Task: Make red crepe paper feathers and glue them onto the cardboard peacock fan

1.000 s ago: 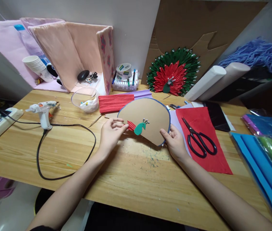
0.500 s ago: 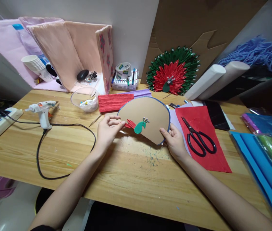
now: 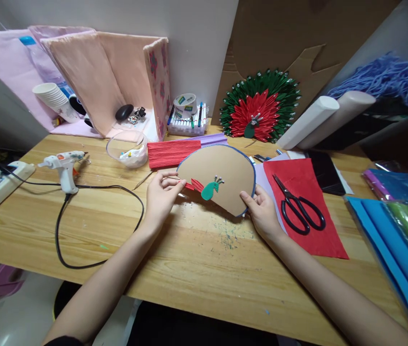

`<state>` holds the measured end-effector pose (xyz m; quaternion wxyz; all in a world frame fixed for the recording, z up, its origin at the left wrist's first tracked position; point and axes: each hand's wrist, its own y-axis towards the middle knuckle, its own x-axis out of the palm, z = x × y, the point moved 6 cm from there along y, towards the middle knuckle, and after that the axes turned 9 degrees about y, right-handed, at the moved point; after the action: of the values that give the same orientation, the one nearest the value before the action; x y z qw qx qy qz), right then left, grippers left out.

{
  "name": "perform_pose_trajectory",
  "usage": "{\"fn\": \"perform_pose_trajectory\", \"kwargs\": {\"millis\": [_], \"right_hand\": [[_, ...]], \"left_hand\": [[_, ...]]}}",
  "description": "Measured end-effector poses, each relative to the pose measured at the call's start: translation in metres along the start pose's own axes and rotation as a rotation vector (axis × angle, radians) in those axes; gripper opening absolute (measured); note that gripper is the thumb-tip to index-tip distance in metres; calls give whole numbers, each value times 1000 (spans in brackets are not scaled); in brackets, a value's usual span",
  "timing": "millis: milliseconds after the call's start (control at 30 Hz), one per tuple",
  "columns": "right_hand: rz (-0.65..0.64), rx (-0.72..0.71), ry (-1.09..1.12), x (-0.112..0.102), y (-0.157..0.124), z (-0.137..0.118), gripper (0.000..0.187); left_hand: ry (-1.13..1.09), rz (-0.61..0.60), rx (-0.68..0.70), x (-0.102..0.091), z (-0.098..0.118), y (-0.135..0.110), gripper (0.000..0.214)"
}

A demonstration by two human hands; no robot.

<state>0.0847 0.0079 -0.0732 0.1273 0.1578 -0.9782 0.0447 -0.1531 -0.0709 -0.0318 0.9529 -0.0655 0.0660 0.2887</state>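
A tan cardboard fan shape (image 3: 222, 161) with a blue-edged rim is held up over the table, tilted towards me. My right hand (image 3: 260, 206) grips its lower right edge, thumb on the front. Glued or resting near its lower left is a green bird-body cutout (image 3: 209, 191) with a beaded crest, and beside that are red paper petals (image 3: 196, 185). At the left tip of the petals my left hand (image 3: 164, 192) is closed in a pinch, apparently on a petal's end; the fingers partly hide it.
A glue gun (image 3: 65, 168) with a looping cord stands left. Black scissors (image 3: 298, 206) lie on red paper (image 3: 326, 240) at right. Behind are red crepe paper (image 3: 171, 153), a clear bowl (image 3: 132, 154), a marker box (image 3: 187, 127) and a finished peacock (image 3: 260, 105).
My left hand has shifted very slightly left at the petal tips. The cardboard and my right hand have hardly moved.
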Motion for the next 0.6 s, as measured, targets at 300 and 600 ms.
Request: {"fn": "perform_pose_trajectory", "kwargs": {"millis": [300,600], "right_hand": [[6,26,24,0,-1,1,34],[21,20,4,-2,0,1,38]], "left_hand": [[63,77,88,-2,8,-5,32],[-15,57,32,6,3,-10,33]]}}
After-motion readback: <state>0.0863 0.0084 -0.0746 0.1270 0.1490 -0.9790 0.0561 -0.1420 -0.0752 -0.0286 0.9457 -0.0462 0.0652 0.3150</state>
